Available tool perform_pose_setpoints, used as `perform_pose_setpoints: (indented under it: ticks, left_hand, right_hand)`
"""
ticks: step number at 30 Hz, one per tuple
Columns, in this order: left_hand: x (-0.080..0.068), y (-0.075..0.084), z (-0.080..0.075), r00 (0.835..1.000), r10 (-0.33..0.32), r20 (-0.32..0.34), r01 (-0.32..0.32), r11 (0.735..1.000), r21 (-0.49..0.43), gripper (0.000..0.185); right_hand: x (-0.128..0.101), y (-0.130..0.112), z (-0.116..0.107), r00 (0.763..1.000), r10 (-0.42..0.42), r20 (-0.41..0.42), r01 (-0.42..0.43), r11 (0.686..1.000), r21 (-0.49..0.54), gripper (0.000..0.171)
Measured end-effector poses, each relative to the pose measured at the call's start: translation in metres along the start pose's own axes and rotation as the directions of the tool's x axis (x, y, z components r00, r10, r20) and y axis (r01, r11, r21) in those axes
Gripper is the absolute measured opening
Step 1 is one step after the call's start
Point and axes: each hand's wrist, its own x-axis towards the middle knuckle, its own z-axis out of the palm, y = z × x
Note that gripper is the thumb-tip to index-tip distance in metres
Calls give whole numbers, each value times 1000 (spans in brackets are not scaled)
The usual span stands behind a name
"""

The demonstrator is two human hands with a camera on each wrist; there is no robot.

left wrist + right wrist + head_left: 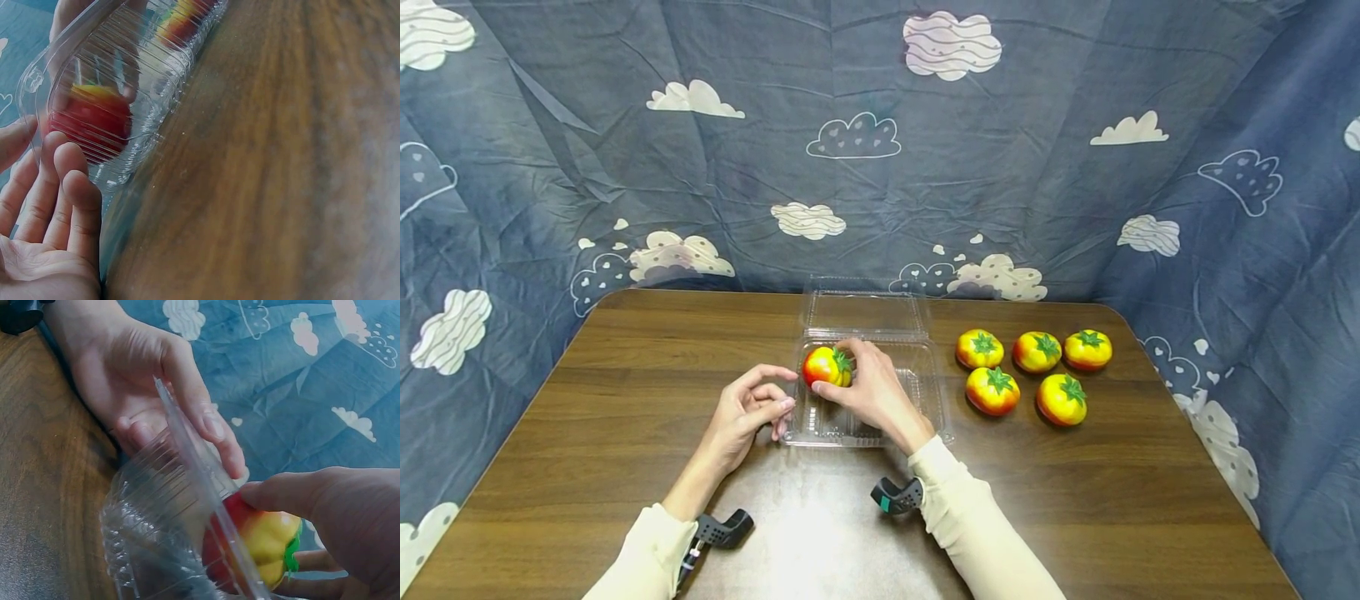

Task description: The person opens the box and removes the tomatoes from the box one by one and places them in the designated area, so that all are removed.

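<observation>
The right hand [871, 392] grips a toy tomato [826, 366] in the clear clamshell box's [925, 392] left corner, the relaxed left hand [751, 410] steadying its wall; next, I judge, comes releasing it gently.

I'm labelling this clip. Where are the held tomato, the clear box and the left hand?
held tomato [824, 365], head view, red side.
clear box [917, 392], head view, right wall.
left hand [745, 412], head view, back of hand.

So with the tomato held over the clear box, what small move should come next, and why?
Probably lower and release it: the right hand grips the tomato in the box's left rear corner, while the left hand steadies the box edge.
</observation>
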Motion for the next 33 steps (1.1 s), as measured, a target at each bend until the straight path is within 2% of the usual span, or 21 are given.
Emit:
perform_pose_setpoints:
  ticks: [14, 21, 33]
  left_hand:
    - [1, -1, 2, 1000, 3, 6, -3, 1000, -7, 39]
    - [1, 0, 1, 1000, -6, 1, 6, 1000, -16, 37]
    - [0, -1, 0, 1000, -4, 3, 4, 1000, -15, 36]
  right_hand:
    - [-3, 2, -5, 996, -45, -74, 41, 998, -42, 62]
    - [-4, 1, -8, 990, -83, -114, 85, 996, 15, 60]
    - [-3, 3, -14, 983, -149, -104, 154, 987, 42, 63]
